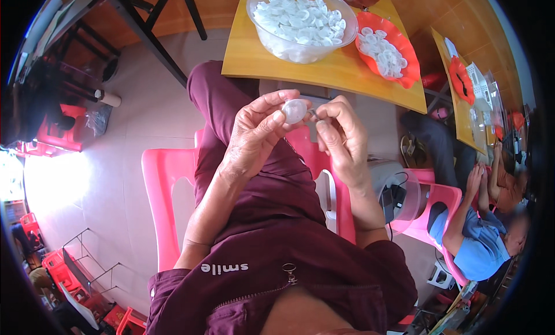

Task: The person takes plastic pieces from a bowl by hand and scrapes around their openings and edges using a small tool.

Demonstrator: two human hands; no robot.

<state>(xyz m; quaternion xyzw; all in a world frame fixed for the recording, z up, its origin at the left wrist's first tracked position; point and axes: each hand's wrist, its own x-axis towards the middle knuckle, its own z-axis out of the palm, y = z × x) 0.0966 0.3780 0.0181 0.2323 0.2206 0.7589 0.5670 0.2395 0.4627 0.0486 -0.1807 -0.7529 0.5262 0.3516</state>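
Between the thumb and fingers of my left hand (257,124) is a small round translucent plastic piece (295,110), held above my lap. My right hand (344,130) is closed close beside it, pinching a small dark, metal-looking thing (313,113) at the piece's right edge. Its exact kind is too small to make out. Past my hands, a big clear bowl (298,53) on the yellow table (245,54) is heaped with white translucent plastic pieces (298,18). Right of it, a red wavy-edged dish (410,75) carries more such pieces (381,50).
I sit with a pink plastic chair (159,179) around me. At right, a person in a blue shirt (477,248) sits by another yellow table (462,121) holding a red dish (461,80) and a white basket (478,86). A dark-legged table (153,43) stands far left.
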